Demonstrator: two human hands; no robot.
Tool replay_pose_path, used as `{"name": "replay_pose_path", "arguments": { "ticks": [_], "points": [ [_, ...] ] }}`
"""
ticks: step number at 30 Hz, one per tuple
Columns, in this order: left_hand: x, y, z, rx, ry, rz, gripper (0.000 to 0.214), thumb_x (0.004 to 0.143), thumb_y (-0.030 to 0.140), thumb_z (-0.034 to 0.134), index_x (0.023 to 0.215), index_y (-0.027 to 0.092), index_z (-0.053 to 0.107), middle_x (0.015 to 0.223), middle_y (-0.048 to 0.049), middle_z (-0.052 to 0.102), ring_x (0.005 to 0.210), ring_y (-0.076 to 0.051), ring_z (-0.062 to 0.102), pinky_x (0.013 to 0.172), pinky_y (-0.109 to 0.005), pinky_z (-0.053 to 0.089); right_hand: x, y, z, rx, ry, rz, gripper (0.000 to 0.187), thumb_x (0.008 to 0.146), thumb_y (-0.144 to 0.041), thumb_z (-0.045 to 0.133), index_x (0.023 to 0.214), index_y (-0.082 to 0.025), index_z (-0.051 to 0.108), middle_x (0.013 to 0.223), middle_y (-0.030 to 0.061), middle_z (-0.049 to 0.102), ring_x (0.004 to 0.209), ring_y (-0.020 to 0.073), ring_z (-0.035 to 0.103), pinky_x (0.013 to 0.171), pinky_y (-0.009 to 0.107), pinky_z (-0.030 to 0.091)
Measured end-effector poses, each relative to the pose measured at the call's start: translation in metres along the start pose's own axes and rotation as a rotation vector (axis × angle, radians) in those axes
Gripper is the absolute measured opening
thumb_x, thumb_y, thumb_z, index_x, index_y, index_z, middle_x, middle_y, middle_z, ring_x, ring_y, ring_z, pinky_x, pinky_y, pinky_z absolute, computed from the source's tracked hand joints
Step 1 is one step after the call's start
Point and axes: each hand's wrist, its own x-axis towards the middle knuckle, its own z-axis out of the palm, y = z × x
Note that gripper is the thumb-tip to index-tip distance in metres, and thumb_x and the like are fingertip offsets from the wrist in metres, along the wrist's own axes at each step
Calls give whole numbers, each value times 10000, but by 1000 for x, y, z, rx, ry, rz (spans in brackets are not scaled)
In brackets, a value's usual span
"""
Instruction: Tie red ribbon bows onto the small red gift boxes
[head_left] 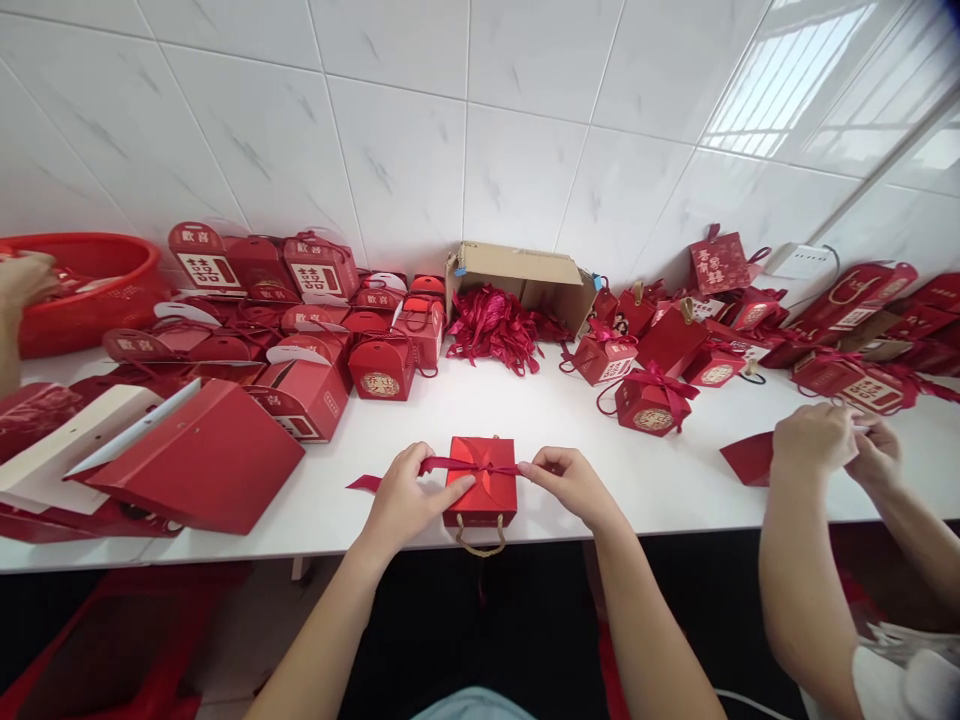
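A small red gift box [463,500] stands near the table's front edge, with a twisted cord handle [481,551] hanging over the front. Across its folded top runs a dark red ribbon [457,464], crossed at the middle. My left hand [412,498] pinches the ribbon left of the box, its thumb resting on the box top; a loose ribbon tail sticks out further left. On the right side, my right hand [564,482] holds the other part of the ribbon between thumb and fingers. The ribbon looks taut between both hands.
Many red boxes [382,370] crowd the left, beside a red plastic basket [97,310]. A cardboard box [517,262] spills loose ribbons [499,325] at the back. Finished-looking boxes [654,402] stand right. A co-worker's hands [840,440] work at right; another person's hand [26,280] reaches in left.
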Motion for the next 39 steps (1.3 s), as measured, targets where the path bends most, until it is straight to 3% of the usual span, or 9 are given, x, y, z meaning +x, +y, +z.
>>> {"name": "replay_pose_path", "arguments": {
  "ticks": [5,10,13,16,22,29,34,37,39],
  "points": [
    [-4,7,-3,-37,210,180,427,739,409,664,1070,233,459,1129,-86,506,1089,-257,494,913,-401,395,-5,-10,-7,137,-59,-26,410,832,-518,529,610,-173,545,607,-13,475,628,125,437,620,261,384],
    [-1,42,2,94,5,432,197,781,316,638,951,254,558,1024,-37,632,1007,-245,563,908,-420,335,-6,-21,-7,339,-109,-59,324,813,-452,603,671,-166,655,683,4,593,686,128,522,705,272,435],
    [5,55,12,110,-6,505,173,803,261,602,968,236,556,1013,-33,664,951,-222,600,832,-387,355,-7,-26,-4,393,-124,-73,302,815,-435,614,699,-166,687,691,13,630,711,140,557,767,299,453],
    [12,56,19,86,67,507,53,835,202,527,874,225,556,873,-15,686,822,-192,623,767,-358,381,-12,-29,-7,376,-105,-54,290,796,-437,637,709,-169,706,672,14,639,682,140,560,741,301,461],
    [13,53,16,61,175,470,82,798,149,522,833,221,541,814,-9,668,753,-186,610,743,-346,410,-27,-27,-15,229,-24,-26,252,744,-416,695,718,-166,699,670,15,631,648,137,550,647,286,459],
    [9,58,18,48,210,528,114,768,99,528,793,208,551,652,29,583,635,-145,542,666,-294,413,-20,-22,10,191,53,-125,223,783,-367,649,914,-186,651,696,0,608,686,145,577,718,313,481],
    [15,54,14,79,288,551,135,721,75,534,783,195,542,593,47,521,578,-128,506,632,-270,405,-8,-16,25,125,69,-206,441,808,-309,612,1241,-237,573,728,-24,587,714,137,554,841,352,470],
    [17,54,12,127,324,542,137,720,92,548,812,194,551,563,59,486,550,-125,494,616,-264,398,-3,-14,33,54,86,-263,421,839,-289,564,1259,-258,565,745,-16,583,743,148,542,856,364,462],
    [17,55,11,147,345,516,137,717,98,562,814,195,558,564,60,492,557,-124,503,616,-260,396,0,-15,38,23,81,-295,318,851,-278,544,1155,-247,634,767,1,603,768,161,545,836,357,463]
  ]
}}
